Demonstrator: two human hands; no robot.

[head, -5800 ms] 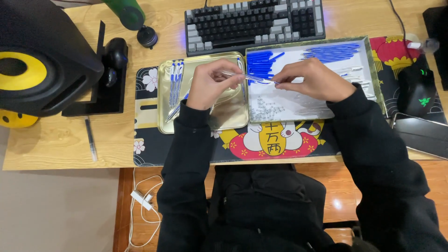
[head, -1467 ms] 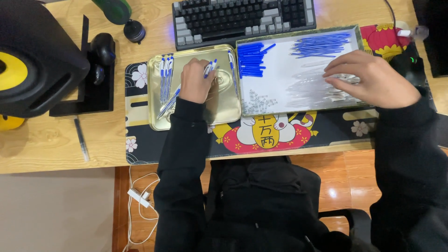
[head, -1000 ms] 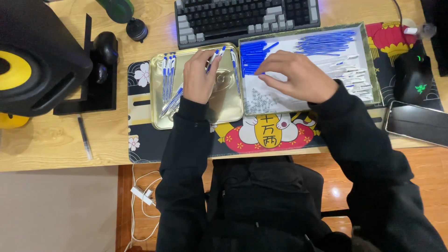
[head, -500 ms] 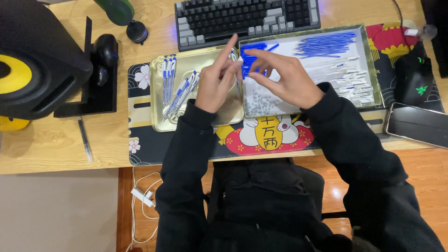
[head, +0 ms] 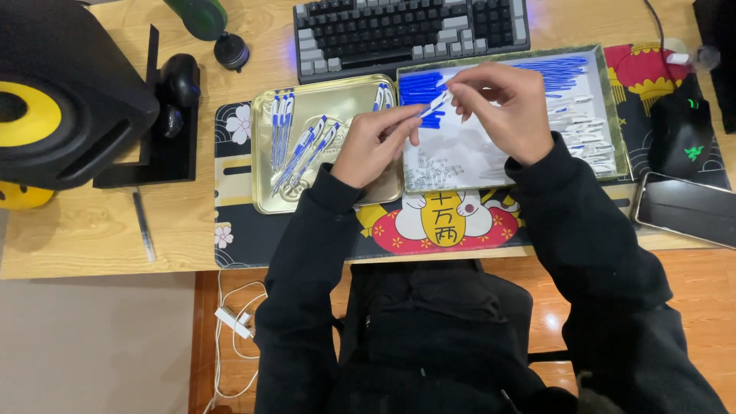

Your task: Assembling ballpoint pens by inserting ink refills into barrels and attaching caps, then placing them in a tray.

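Your hands are coming closer together now, your left hand (head: 373, 146) and right hand (head: 498, 107) both pinching one small pen (head: 434, 104) above the white tray (head: 606, 165), and if you are squeezing crookedly it is slipping and dropping among the loose parts.

A moment ago my left hand (head: 373, 146) rested low in the gold tray (head: 264, 201), holding a pen, while my right hand (head: 502, 107) reached far across the white tray (head: 613, 165). Since then both have met over the seam between the trays, below the keyboard (head: 406, 31). Both now pinch one blue-and-white pen (head: 433, 102).
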